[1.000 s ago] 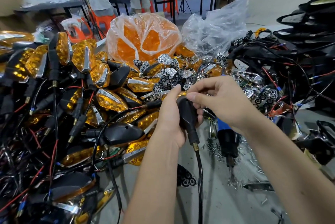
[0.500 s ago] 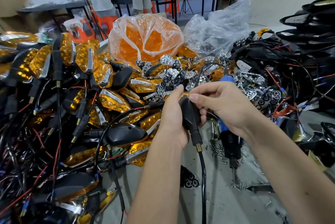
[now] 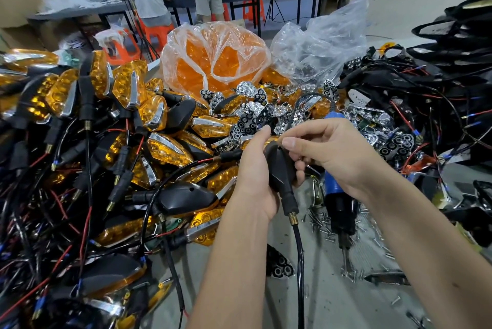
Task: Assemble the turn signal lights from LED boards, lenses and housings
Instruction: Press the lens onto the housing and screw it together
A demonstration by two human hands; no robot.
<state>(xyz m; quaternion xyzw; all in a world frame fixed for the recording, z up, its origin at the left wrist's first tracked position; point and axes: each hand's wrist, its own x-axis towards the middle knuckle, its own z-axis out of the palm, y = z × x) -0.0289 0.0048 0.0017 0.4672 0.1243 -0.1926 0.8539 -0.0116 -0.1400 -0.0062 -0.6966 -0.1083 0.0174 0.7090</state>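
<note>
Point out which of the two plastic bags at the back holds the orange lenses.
The left bag, behind the pile of finished lights: orange shows through its clear film. The right bag looks grey and crumpled, with no orange inside.

Bright, even indoor light, soft shadows, glare on the plastic bag [image 3: 215,62]; wide-angle bending at the edges.
</note>
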